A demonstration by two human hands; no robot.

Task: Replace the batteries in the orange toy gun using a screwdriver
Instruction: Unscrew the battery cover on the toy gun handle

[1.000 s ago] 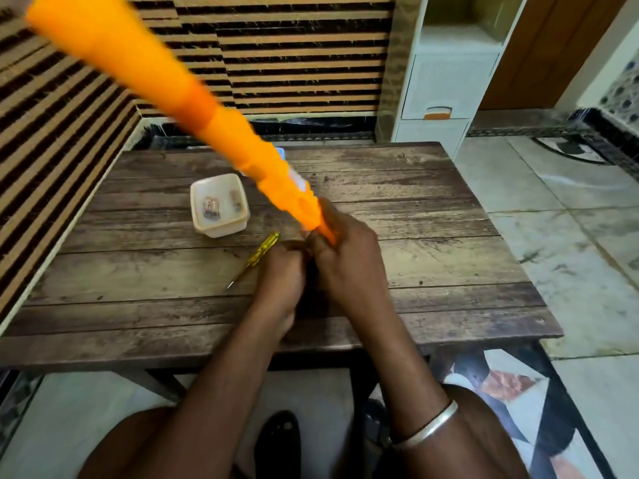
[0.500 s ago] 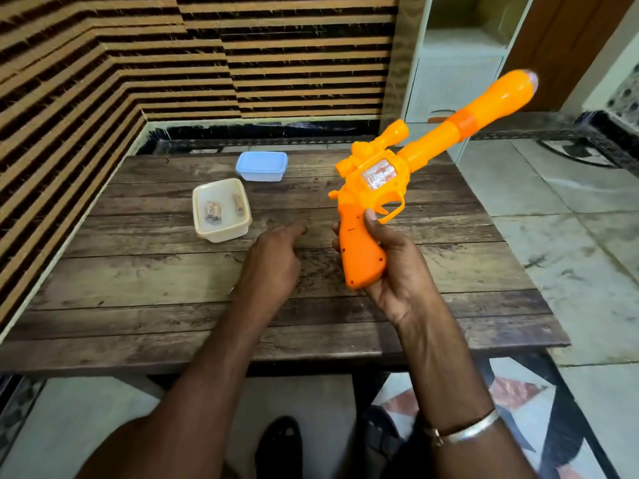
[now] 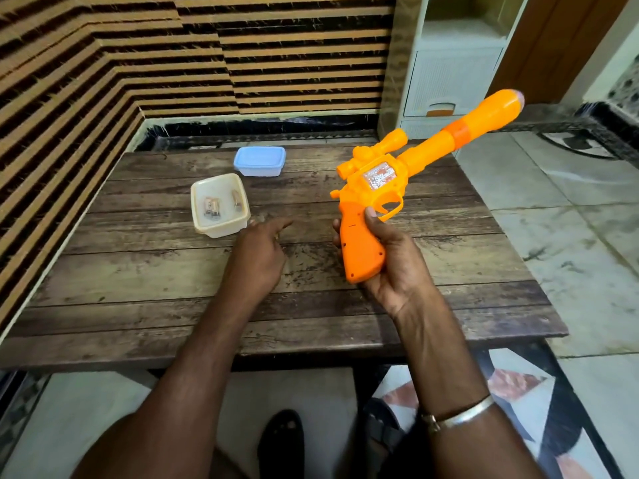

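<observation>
At the left of a plank table [image 3: 138,271], an open cream tub [image 3: 221,229] holds loose batteries [image 3: 211,206]. Behind the tub and a little to its right sits a lidded blue box [image 3: 260,161]. Just right of the tub and nearer the camera, the person's left hand [image 3: 257,261] rests palm down on the wood. Its forefinger is stretched forward and its other fingers are loose, with nothing seen in its hold.

Well to the right of the tub, the right hand [image 3: 397,271] is wrapped around the handle of the orange toy gun [image 3: 378,181], thumb laid across the side. The gun is lifted off the table, its long barrel slanting up and away.

The likely risk is that the front-heavy barrel, held by the handle alone, twists the gun out of that one-handed hold. Another is that any screw taken from the handle's holes rolls into a gap between the planks.

Counted: one tub, one blue box, one gun and two hands. There are at least two batteries, perhaps three, too blurred to settle. No screwdriver is in view.
</observation>
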